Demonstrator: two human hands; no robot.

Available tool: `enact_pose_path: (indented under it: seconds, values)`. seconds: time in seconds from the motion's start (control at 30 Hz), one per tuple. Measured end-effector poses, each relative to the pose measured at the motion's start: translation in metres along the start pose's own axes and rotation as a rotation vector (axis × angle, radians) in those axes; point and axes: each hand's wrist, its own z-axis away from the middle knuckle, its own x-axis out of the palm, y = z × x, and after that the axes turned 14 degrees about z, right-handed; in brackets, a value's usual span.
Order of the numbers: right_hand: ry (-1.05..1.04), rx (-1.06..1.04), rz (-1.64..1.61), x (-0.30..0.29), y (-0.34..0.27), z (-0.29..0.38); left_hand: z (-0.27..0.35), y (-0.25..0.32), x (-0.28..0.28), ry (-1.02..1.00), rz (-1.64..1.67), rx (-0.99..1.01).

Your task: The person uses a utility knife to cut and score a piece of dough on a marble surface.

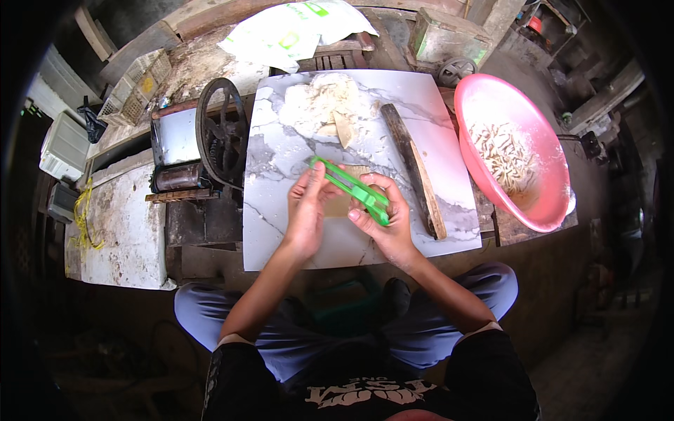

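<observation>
A green plastic utility knife (352, 188) is held between both hands above a marble-patterned board (268, 231). My left hand (309, 208) pinches its upper left end, and my right hand (387, 218) grips its lower right end. Beneath the hands, partly hidden, lies a flat tan piece of dough (337, 207). Farther back on the board are a heap of white flour (321, 100) and some dough scraps (343, 130). To the right of my right hand rests a worn wooden stick (413, 168).
At right stands a pink plastic basin (539, 118) with floured dough strips (503, 155). A roller machine (179, 176) with a large iron wheel (202, 131) is left of the board. Behind are a white sack (300, 31) and a plastic crate (129, 97).
</observation>
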Motion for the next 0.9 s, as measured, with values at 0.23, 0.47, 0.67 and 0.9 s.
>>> enact_pose_path:
  seconds: [0.23,0.47,0.67,0.9]
  values:
    - [0.149,0.123,-0.046,0.000,-0.004,0.006,0.003,-0.010,-0.004,-0.076,0.029,0.071]
    - [0.102,0.219,0.374,-0.005,-0.002,0.007,0.000,-0.011,-0.014,-0.010,-0.079,0.154]
    - [0.082,0.196,0.562,-0.008,-0.009,0.008,0.002,-0.010,-0.001,0.017,-0.061,0.207]
    - [0.097,0.156,0.599,-0.006,-0.007,0.008,0.003,-0.010,-0.006,0.022,-0.116,0.192]
